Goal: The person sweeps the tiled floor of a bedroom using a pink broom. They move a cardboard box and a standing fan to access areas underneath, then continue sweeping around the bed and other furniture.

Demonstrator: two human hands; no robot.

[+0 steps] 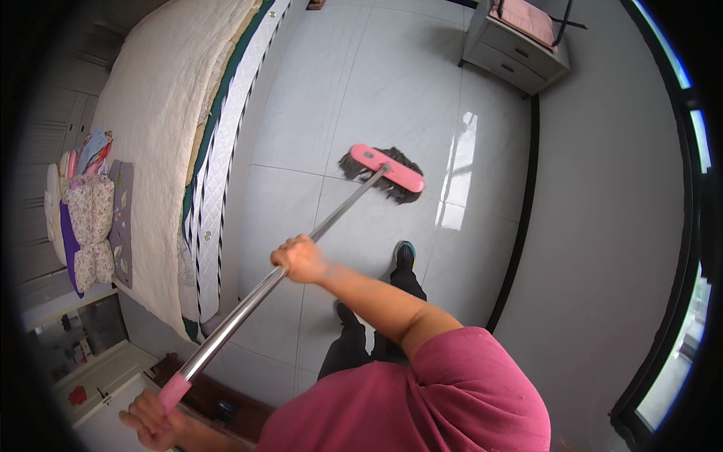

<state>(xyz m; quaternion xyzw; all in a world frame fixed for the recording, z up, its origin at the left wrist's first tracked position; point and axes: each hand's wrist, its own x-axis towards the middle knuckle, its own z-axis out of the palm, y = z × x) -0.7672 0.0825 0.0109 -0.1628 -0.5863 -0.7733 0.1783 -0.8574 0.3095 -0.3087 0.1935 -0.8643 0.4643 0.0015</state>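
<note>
A flat mop with a pink head plate (395,172) and a dark grey fringed pad (404,196) lies on the tiled floor. Its shiny metal pole (243,315) slants down to the lower left and ends in a pink grip (174,391). My right hand (299,258) is wrapped around the middle of the pole. At the top end, my left hand (152,421) holds the pink grip, close to the lower left rim of the view.
A bed (164,113) runs along the left, with folded floral bedding (93,231) on it. A grey drawer cabinet (511,53) stands at the upper right, a pink cushion (528,20) above it. The right wall (599,198) has a black baseboard (522,226). My shoe (405,255) is on the floor.
</note>
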